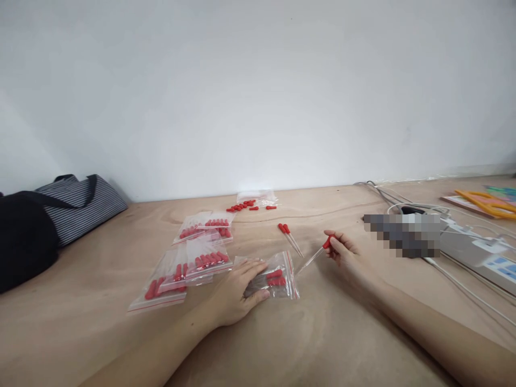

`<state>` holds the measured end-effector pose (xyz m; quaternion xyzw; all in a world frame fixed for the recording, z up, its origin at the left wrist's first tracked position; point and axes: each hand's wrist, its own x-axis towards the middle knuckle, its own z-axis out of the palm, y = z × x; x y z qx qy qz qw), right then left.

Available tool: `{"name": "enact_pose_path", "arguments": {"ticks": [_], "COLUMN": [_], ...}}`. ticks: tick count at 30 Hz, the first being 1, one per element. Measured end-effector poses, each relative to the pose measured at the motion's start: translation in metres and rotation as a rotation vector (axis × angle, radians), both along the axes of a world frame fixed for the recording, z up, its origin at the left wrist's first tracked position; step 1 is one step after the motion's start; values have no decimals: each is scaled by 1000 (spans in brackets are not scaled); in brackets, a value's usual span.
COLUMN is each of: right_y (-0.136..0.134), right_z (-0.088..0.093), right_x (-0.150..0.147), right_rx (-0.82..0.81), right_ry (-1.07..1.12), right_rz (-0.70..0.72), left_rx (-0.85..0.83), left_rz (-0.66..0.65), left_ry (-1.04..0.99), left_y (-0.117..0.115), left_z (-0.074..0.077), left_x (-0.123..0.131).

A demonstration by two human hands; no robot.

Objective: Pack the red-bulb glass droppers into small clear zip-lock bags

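My left hand [238,290] lies over a clear zip bag [291,287] on the table, thumb along its near side and fingers along the far side, holding it down. Red-bulbed droppers [276,281] are inside, partly hidden by the hand. Between the thumb and fingers of my right hand [342,251] is the red bulb of a glass dropper [313,259]. Its thin tube slants down left, the tip close to the bag's red-striped mouth. Two loose droppers [289,236] lie side by side just beyond.
Filled zip bags [161,282] overlap at the left, with more bags [193,223] behind them. Loose red bulbs [242,206] and a clear bag [252,196] lie near the wall. A striped bag [80,209] stands far left; a power strip [479,252] and cables are right.
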<state>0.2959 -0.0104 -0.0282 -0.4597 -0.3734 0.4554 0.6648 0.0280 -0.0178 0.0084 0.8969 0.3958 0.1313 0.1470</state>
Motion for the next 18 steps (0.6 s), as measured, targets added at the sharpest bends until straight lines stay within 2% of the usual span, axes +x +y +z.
{"name": "enact_pose_path", "arguments": {"ticks": [5,10,15,18], "right_y": [-9,-24,-33,-34], "right_z": [-3,0,5,4], "right_x": [-20,-35,-43,-44], "right_rx": [-35,-118,-99,-83], "right_ry": [10,-62,-187,-328], "right_rz": [76,229,244,395], "left_rx": [-10,-2,22,24], "left_rz": [11,-3,-12,-7], "left_ry": [-33,-30,-44,-44], "left_y": [-1,-1,-1,-2], "left_z": [-1,-3,-2,-2], "left_x": [0,0,0,1]}}
